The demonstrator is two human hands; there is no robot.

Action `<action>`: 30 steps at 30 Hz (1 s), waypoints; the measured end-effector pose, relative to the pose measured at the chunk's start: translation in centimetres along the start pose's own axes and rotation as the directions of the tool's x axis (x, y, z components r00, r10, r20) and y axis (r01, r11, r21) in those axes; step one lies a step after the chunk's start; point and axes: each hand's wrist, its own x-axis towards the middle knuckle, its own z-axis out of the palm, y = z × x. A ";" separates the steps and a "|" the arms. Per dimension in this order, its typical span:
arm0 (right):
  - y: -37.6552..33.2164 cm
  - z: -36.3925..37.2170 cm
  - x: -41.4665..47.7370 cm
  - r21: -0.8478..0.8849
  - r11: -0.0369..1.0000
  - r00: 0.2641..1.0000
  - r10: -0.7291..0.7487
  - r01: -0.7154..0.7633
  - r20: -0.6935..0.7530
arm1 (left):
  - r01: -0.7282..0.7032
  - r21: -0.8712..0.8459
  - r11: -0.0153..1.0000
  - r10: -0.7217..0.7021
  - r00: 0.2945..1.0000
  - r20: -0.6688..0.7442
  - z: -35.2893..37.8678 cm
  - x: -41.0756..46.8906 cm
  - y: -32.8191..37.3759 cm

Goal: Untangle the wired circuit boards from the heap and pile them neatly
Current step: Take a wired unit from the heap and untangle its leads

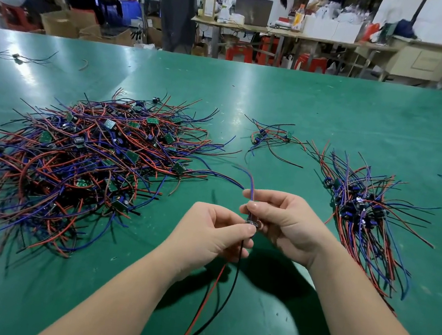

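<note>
Fingertips (247, 230) hide most of the small circuit board (252, 223) at frame centre; only a dark sliver shows between the two hands. The left hand (215, 233) pinches it from below. The right hand (283, 220) grips it and its blue leads (249, 182), which rise and curve left. Red and black leads (211, 296) hang toward the bottom edge. On the green table (339, 108), the tangled heap (78, 162) fills the left of the frame. The sorted pile (363, 213) lies at right, its boards hard to make out.

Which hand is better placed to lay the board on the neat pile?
Right hand, probably: it pinches wires of the held board and is nearer the neat pile than the left hand.
</note>
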 end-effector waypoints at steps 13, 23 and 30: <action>-2.1 -3.2 0.2 0.110 0.978 0.897 -0.114 0.177 -0.428 | 0.108 0.139 0.984 -0.126 0.984 0.126 0.2 -0.1 -0.2; -2.2 -3.3 0.2 0.405 0.908 0.877 0.105 0.108 -0.469 | 0.120 0.159 0.980 -0.135 0.987 0.083 0.0 0.1 -0.4; -1.3 -2.4 0.2 -0.318 0.933 0.737 -0.332 0.167 -0.589 | 0.001 -0.043 0.999 -0.013 0.957 -0.291 -0.6 1.1 -0.6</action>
